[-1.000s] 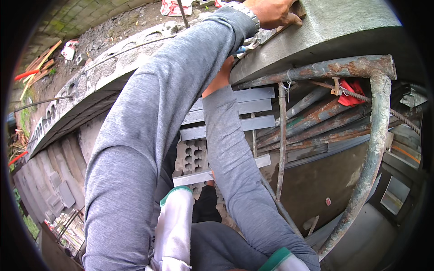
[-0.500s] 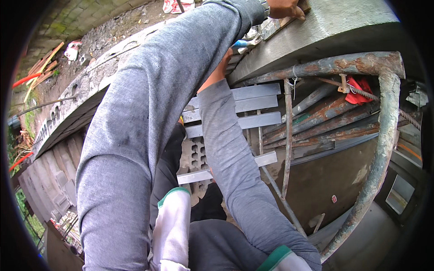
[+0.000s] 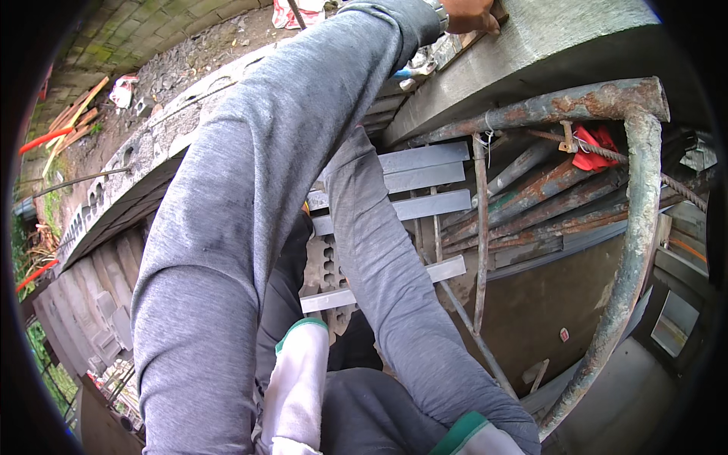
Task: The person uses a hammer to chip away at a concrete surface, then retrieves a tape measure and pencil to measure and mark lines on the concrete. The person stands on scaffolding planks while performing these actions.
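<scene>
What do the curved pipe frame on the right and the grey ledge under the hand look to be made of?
The pipe frame looks like steel tubing: orange-brown rust patches show through flaking grey-green paint. The ledge looks like cast concrete or cement render, with a matte, grainy grey face and blunt edge. The left hand rests on its top edge; whether it grips anything cannot be told.

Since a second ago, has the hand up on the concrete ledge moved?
Cannot tell for sure. The hand rests on the same spot of the ledge; it sits nearer the picture's top edge, but the ledge shifted with it, so the camera moved.
</scene>
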